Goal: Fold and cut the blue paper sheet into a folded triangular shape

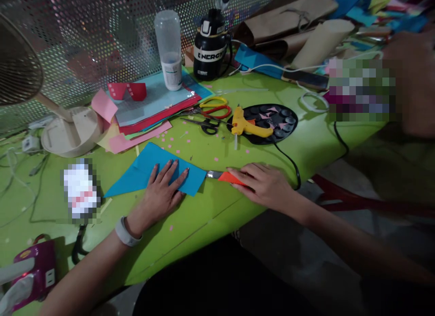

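Note:
A folded blue paper [139,173] lies on the green table. My left hand [166,184] rests flat on it with fingers spread, holding nothing. My right hand [261,184] is closed around an orange cutter knife [228,177], whose metal blade points left and meets the paper's right edge. Behind the knife, a yellow glue gun [248,124] rests on a round black mat [282,121]. Black scissors [208,125] and scissors with yellow and red handles [215,108] lie behind the blue paper.
Behind stand a clear bottle [169,53] and a black flask [209,53]. A fan or lamp base [73,130] and a blurred phone-like item [79,189] are at left. A purple power box [37,270] sits front left. A person's arm [414,85] shows at right. Loose cables cross the table.

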Motion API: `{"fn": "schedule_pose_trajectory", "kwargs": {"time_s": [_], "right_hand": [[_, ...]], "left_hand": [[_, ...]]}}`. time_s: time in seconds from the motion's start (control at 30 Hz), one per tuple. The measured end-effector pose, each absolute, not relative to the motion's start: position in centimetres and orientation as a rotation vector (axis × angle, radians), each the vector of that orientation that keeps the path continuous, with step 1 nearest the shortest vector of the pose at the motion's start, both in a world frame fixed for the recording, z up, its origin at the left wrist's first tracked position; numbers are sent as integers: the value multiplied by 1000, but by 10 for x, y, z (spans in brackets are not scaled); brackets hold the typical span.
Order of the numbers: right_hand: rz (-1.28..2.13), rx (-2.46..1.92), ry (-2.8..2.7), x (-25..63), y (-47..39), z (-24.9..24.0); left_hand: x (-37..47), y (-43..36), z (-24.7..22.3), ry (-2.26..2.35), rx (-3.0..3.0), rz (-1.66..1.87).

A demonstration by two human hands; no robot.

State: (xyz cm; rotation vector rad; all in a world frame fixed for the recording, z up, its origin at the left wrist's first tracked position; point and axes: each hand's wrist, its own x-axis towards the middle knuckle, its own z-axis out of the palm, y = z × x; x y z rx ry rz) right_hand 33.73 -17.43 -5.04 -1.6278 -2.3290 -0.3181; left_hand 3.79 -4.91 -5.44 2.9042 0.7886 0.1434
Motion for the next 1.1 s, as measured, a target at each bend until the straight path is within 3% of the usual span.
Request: {"fn": "schedule_pose_trajectory", "kwargs": {"time_s": [0.43,1.1], "right_hand": [[-512,-1585,-2305,323,-177,-49],[-525,-1618,-2252,318,-170,-51]], "left_hand": [[38,-50,-55,799,2908,161],[38,-50,-57,792,2925,162]]}}
